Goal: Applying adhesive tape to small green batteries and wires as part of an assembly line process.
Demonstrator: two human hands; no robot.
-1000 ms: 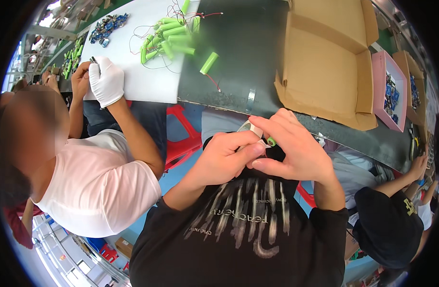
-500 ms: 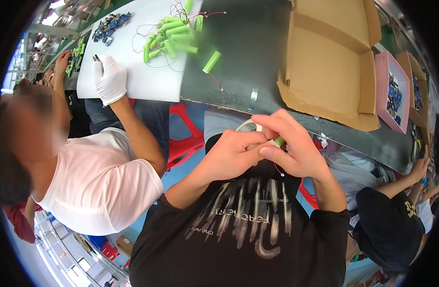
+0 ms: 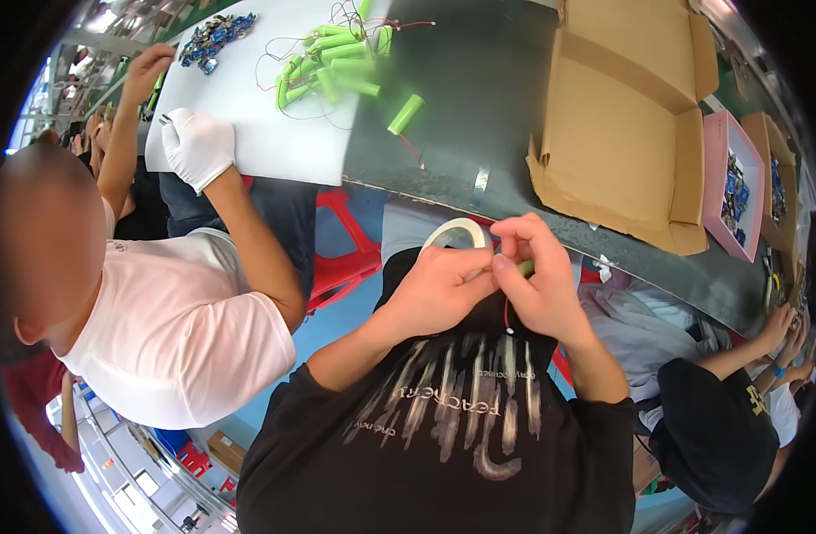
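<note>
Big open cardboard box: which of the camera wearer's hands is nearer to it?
Right. The right hand is below-left of the box in view; the left hand is farther left.

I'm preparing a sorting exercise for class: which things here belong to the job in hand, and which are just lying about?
Seemingly in the job:
green cylinder in the right hand
red wire hanging beneath
tape roll by the left hand

Apparently lying about:
open cardboard box
pink box
white scrap
</note>
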